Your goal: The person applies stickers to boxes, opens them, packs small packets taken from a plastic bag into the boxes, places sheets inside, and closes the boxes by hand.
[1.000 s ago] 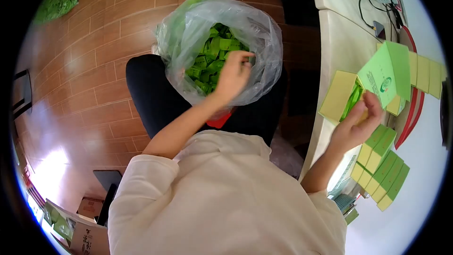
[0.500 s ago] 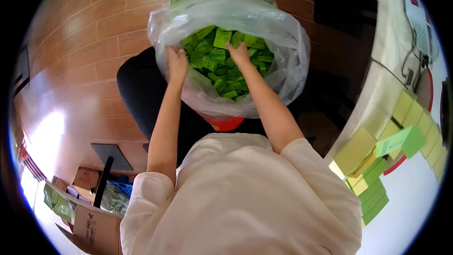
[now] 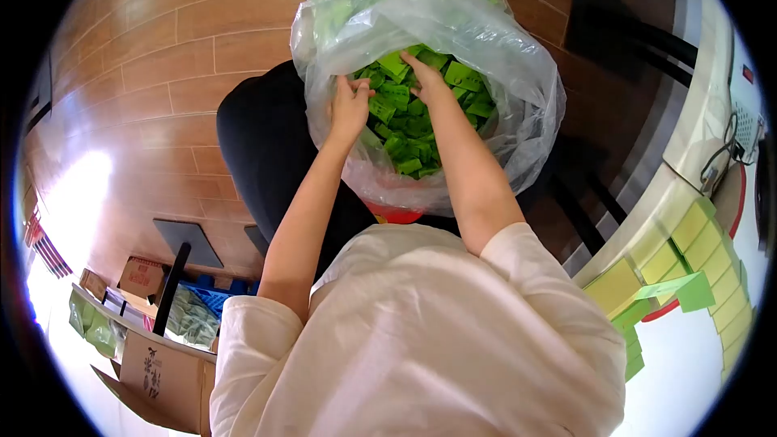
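A large clear plastic bag (image 3: 518,57) stands wide-mouthed between my knees, filled with small green packets (image 3: 413,125). My left hand (image 3: 350,107) is just inside the bag's left rim, its fingers loosely bent and apart, pointing over the packets. Deeper over the heap reaches my right hand (image 3: 429,82), thumb and fingers spread. Its fingertips are next to a flat bright green packet (image 3: 394,63); whether they touch it I cannot tell. No packet shows in either palm.
On the right, a white table (image 3: 672,356) carries rows of yellow-green boxes (image 3: 700,235) and cables. Black table legs (image 3: 579,214) stand near the bag. At lower left are an open cardboard box (image 3: 162,380), a blue crate (image 3: 210,295) and a black table foot (image 3: 188,243).
The view has shifted, so the bag appears farther right. My left hand has come off the rim and its fingers now extend over the packets. My right hand's fingers have spread.
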A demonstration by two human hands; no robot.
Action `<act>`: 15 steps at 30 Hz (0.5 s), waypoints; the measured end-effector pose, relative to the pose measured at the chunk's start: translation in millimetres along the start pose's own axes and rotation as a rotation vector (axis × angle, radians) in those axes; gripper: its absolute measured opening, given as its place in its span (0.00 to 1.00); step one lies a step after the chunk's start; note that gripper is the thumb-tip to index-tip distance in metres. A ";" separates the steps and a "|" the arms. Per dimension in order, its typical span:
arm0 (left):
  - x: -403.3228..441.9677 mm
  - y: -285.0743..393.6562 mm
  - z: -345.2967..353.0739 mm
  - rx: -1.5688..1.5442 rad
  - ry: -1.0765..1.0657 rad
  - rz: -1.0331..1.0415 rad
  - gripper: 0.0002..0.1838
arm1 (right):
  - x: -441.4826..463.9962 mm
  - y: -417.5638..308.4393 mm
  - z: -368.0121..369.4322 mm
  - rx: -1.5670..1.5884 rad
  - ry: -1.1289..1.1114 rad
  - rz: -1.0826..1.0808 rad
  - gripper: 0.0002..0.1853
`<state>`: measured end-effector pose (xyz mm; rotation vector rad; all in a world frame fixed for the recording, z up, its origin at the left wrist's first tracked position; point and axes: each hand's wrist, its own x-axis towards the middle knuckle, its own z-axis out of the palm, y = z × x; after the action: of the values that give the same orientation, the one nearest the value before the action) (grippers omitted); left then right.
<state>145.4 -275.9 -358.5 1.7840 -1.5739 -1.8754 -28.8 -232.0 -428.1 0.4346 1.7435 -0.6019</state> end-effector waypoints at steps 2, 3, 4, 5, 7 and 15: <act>-7.0 5.2 -4.0 -0.063 -0.039 -0.047 0.25 | -2.7 -1.2 12.2 0.134 -0.026 0.039 0.53; -13.1 10.4 -7.3 -0.127 -0.079 -0.100 0.25 | 5.6 -2.7 22.1 0.216 0.038 0.069 0.55; -18.2 14.3 -10.0 -0.126 -0.071 -0.096 0.25 | 17.1 -1.0 33.1 0.213 0.030 0.065 0.55; -22.8 18.0 -12.1 -0.160 -0.090 -0.141 0.24 | 29.4 2.0 44.2 0.298 0.155 0.034 0.47; -28.9 21.4 -15.0 -0.195 -0.100 -0.181 0.23 | 18.1 -3.5 54.0 0.382 0.271 -0.001 0.38; -33.3 21.4 -25.5 -0.317 -0.150 -0.210 0.28 | -19.5 29.8 -7.4 0.229 -0.175 -0.115 0.38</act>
<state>164.0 -277.7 -315.2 1.7567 -1.0799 -2.2503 -12.5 -203.3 -412.9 0.4291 1.5461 -0.9013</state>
